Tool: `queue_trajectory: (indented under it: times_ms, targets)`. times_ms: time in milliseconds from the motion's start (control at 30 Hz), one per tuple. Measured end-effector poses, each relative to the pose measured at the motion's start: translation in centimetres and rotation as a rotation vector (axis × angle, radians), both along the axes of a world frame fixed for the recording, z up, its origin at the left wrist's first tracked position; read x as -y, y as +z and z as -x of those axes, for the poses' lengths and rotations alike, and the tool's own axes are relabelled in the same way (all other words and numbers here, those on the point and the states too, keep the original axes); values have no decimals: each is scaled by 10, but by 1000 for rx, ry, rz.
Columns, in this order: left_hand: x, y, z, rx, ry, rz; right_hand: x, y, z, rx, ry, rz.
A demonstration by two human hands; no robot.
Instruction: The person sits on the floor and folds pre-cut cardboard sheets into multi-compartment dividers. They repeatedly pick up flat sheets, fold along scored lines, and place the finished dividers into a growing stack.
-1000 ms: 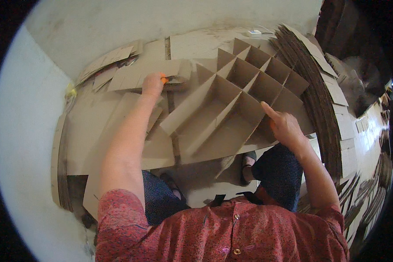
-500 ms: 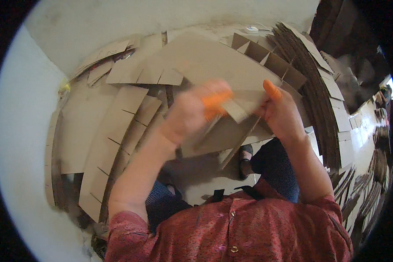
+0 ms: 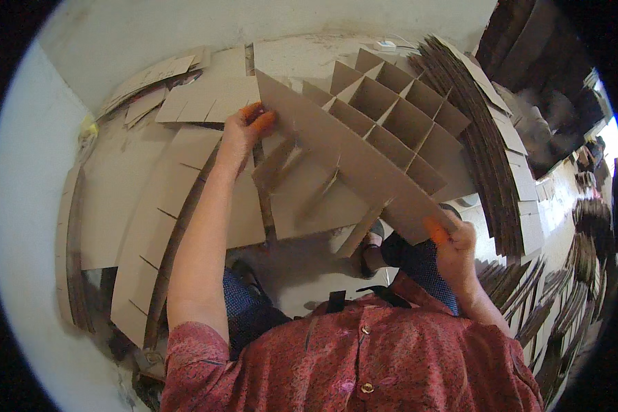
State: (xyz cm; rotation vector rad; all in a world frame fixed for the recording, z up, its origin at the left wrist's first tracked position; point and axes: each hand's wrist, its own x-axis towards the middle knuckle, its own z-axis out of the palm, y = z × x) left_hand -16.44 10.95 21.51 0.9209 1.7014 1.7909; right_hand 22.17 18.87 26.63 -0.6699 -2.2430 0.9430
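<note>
A long cardboard strip (image 3: 353, 154) runs diagonally between my two hands. My left hand (image 3: 240, 137) is closed on its far left end, with orange covers on the fingers. My right hand (image 3: 458, 242), also with orange on it, grips the near right end. Beyond the strip, crossed pieces form a cardboard divider grid (image 3: 408, 123) with square cells. Several cross pieces stick out on the strip's near side, including a short flap (image 3: 364, 230). Whether the strip is fully slotted onto them I cannot tell.
Slotted cardboard sheets (image 3: 161, 206) lie stacked on the left, and another slotted piece (image 3: 206, 99) lies beyond my left hand. A tall curved stack of cardboard (image 3: 477, 137) stands at the right. More cardboard bundles (image 3: 563, 281) fill the lower right. Walls close off the left and far sides.
My hands have moved apart, the left outward to the far left and the right nearer to me. The strip now spans between them, and more of the grid's cells show.
</note>
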Motion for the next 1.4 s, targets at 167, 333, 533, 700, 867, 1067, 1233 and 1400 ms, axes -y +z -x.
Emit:
queue_trajectory:
  times_ms: [167,333,533,700,867,1067,1233,1400]
  targets:
    - [0,-22,1,-86,-22,135,-9,-62,-10,-70,-23,224]
    - [17,-1,-17,-4,202,245,-16,-31,-3,19,-26,120]
    - [44,12,-70,-700,511,-55,-24,-61,1,-78,-27,58]
    - [64,18,-145,-1002,244,-159,-30,-51,-5,14,-61,-37]
    - [62,-1,-207,-1080,-45,56,-30,-59,-6,121,-20,-113]
    - [61,-4,-191,-984,-29,20,-33,-64,-7,131,-20,-54]
    - [66,6,-158,-922,280,-154,-43,-59,-10,140,58,-40]
    - [71,-8,-98,-788,575,-122,-36,2,9,165,56,-403]
